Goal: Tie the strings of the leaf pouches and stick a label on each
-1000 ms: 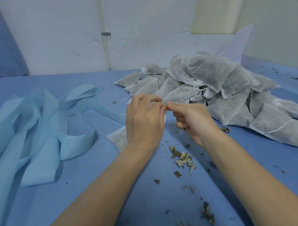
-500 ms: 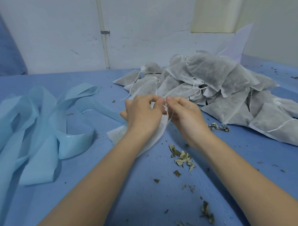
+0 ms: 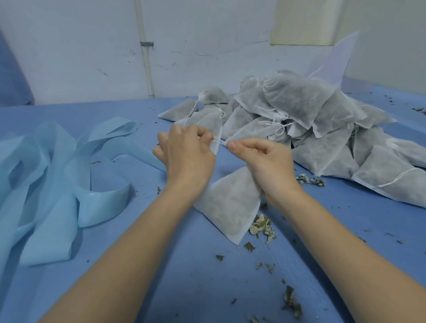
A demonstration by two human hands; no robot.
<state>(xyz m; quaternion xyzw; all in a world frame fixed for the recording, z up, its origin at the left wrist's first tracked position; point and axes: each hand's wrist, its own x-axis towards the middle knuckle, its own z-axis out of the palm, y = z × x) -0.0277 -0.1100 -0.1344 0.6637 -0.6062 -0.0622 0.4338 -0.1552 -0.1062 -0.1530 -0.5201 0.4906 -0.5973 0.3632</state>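
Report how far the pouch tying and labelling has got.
Done: cannot tell; the pile of pouches shows strings, no labels visible. In hand: left hand and right hand pinch the white string of one pouch. Left: finishing this knot, all labelling.

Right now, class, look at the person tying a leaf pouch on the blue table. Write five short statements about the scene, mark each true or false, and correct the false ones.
1. Both hands pinch the string of the pouch. True: the left hand and right hand hold it taut between them.
2. The pile of pouches lies to the person's left. False: it lies to the right, behind the hands.
3. Loose leaf bits lie on the table. True.
4. The blue strips lie on top of the pile. False: they lie on the left, apart from it.
5. The pouch lies between the forearms. True.
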